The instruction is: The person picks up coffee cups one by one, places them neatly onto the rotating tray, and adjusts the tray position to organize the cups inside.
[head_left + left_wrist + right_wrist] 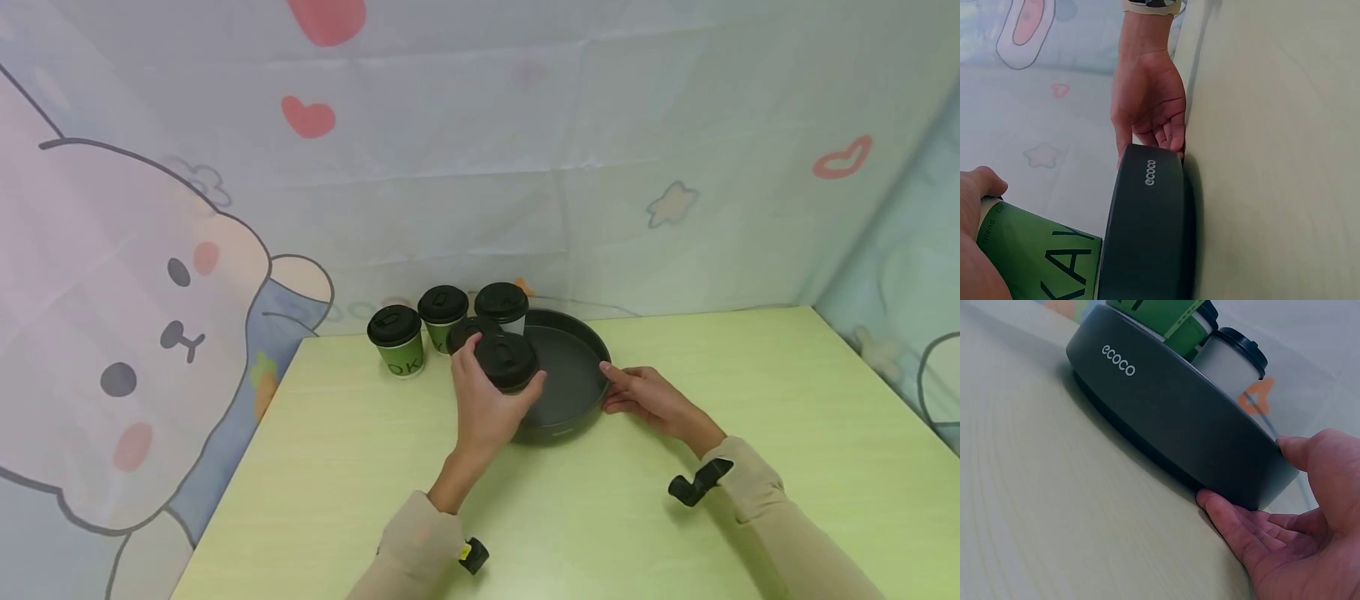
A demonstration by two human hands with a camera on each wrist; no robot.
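Head view: the left hand [487, 402] is gripping a lidded cup [507, 361] at the left of the dark tray [570, 367], apparently positioning it; a printed cloth [487, 167] is hanging behind the pale table [315, 467]. Left wrist view: the tray is hiding the cup's base; a steady hold seems needed next. Right wrist view: the right hand [1310, 540] is pinching the tray's edge.

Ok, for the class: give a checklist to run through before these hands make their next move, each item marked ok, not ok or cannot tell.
1. Left hand gripping a cup: ok.
2. That cup's lid on: ok.
3. Right hand holding the edge of the tray: ok.
4. Cup's base on the tray's floor: cannot tell, hidden by the tray's wall.
5. Table left of the tray free of cups: not ok, the leftmost green cup stands there.
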